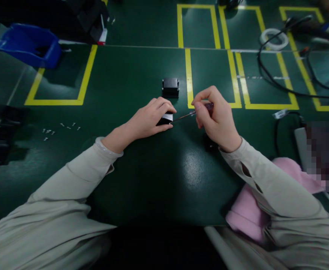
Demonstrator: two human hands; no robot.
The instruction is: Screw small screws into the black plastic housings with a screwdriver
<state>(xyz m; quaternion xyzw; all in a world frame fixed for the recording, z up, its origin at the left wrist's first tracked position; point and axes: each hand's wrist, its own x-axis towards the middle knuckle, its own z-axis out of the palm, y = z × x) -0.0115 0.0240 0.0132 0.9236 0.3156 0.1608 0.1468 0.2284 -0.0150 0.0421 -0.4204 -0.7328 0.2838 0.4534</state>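
Pale sleeves [68, 183] cross the green table [153, 180]; the left hand [149, 118] pinches a small black block [166, 118], seemingly to steady it against the screwdriver [184, 116] gripped in the right hand [219, 120], its tip at the block's right edge; loose screws [48, 131] lie leftward, apparently for easy reach
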